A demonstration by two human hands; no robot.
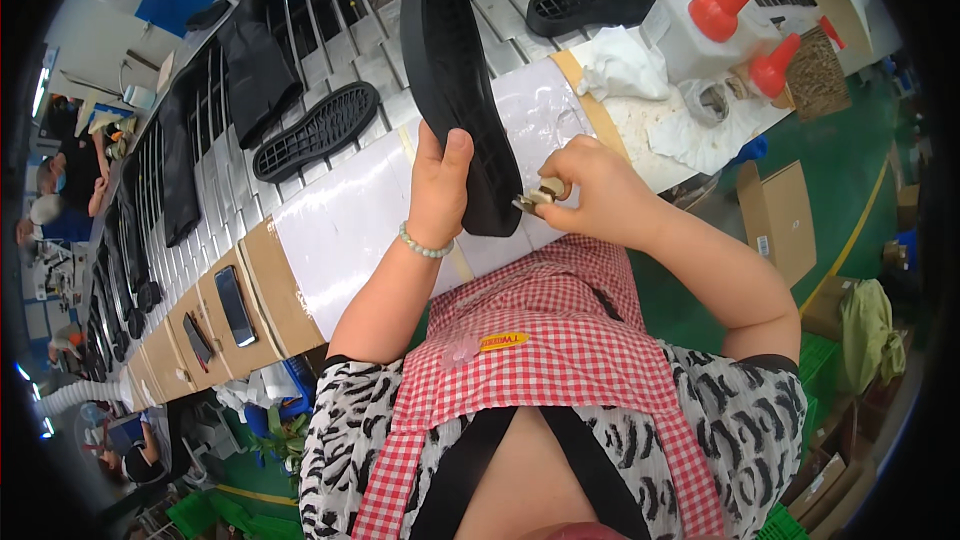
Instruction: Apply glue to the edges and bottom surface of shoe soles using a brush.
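Note:
A black rubber shoe sole [452, 70] stands tilted on edge, its gridded inner face turned to the right. My left hand [438, 185] is closed around the side near its lower end. In my right hand [598, 190] a small pale, brush-like tool [538, 197] is pinched between thumb and fingers. That tool is beside the sole's near end; I cannot tell whether it touches. Below both hands lies a white covered work surface [350, 240]. Another black sole [318, 130] rests flat on the metal slats to the left, and one more sole [590, 8] lies beyond.
Two white bottles with red nozzles [725, 10] stand at the far right beside crumpled white tissue [625, 65]. Black boot shafts [258, 60] line the slatted conveyor [215, 130]. A phone [235, 305] lies on the cardboard edge. Other people [80, 175] are at the far left.

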